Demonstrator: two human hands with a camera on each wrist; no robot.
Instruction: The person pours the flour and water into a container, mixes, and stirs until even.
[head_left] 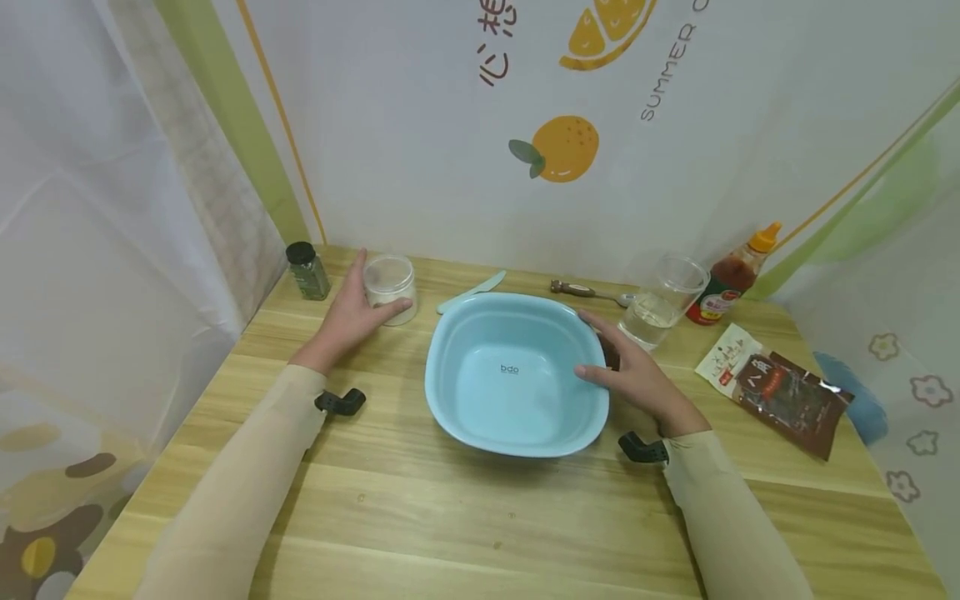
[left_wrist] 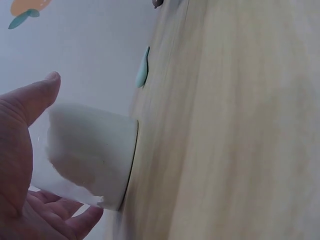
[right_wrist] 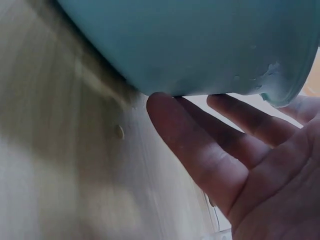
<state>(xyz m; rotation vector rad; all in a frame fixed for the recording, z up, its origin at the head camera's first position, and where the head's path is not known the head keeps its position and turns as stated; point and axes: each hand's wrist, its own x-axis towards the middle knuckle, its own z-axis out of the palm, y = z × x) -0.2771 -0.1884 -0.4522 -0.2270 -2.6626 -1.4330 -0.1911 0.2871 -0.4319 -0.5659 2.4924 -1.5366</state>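
My left hand (head_left: 352, 312) is wrapped around a clear plastic jar (head_left: 390, 287) with whitish contents, its thumb across the near side. In the left wrist view the jar (left_wrist: 95, 150) stands on the table between thumb and fingers. A light blue basin (head_left: 517, 442) marked "bdo" sits mid-table. My right hand (head_left: 637, 375) holds its right side, thumb over the rim. From the right wrist, the fingers (right_wrist: 200, 155) touch the basin's outer wall (right_wrist: 200, 45). A pale green spatula-like utensil (head_left: 472, 292) lies behind the basin.
A dark-capped spice jar (head_left: 309, 273) stands at the back left. Toward the back right are a brown-handled spoon (head_left: 588, 292), a clear cup (head_left: 660, 304) of liquid and a red sauce bottle (head_left: 727, 279). A brown-and-white packet (head_left: 780, 392) lies nearer. A curtain (head_left: 420, 150) hangs behind.
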